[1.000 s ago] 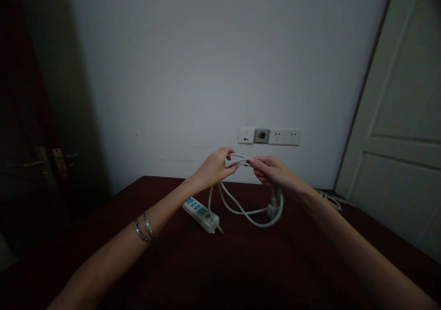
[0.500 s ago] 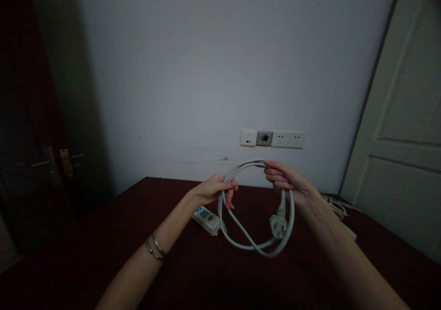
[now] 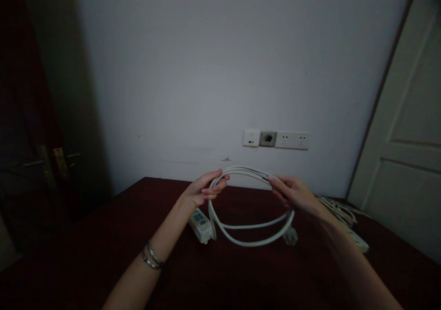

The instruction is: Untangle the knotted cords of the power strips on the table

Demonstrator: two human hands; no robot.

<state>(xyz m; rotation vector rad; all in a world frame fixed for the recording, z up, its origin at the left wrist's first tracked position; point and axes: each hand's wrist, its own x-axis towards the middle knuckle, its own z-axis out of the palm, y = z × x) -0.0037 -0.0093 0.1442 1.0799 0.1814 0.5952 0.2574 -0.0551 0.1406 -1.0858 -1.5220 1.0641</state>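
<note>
White cable (image 3: 255,243) in loose loops, held up to the right of the power strip (image 3: 201,228). Left hand (image 3: 211,187), above the strip, thumb and fingers closed around the loops. Right hand (image 3: 291,192), well right of the strip, pinching the loops, fingers nearly together. Plug (image 3: 291,236) right of the strip; corded bundle (image 3: 339,210) farther right.

Looped white cable (image 3: 248,244) in left hand (image 3: 205,189) and right hand (image 3: 295,194); power strip (image 3: 201,227) on table (image 3: 237,275)

power strip (image 3: 203,229) on table (image 3: 241,278), left of cable coil (image 3: 250,244); other cords (image 3: 339,210) right; sockets (image 3: 292,140) on wall (image 3: 206,71) behind.
</note>
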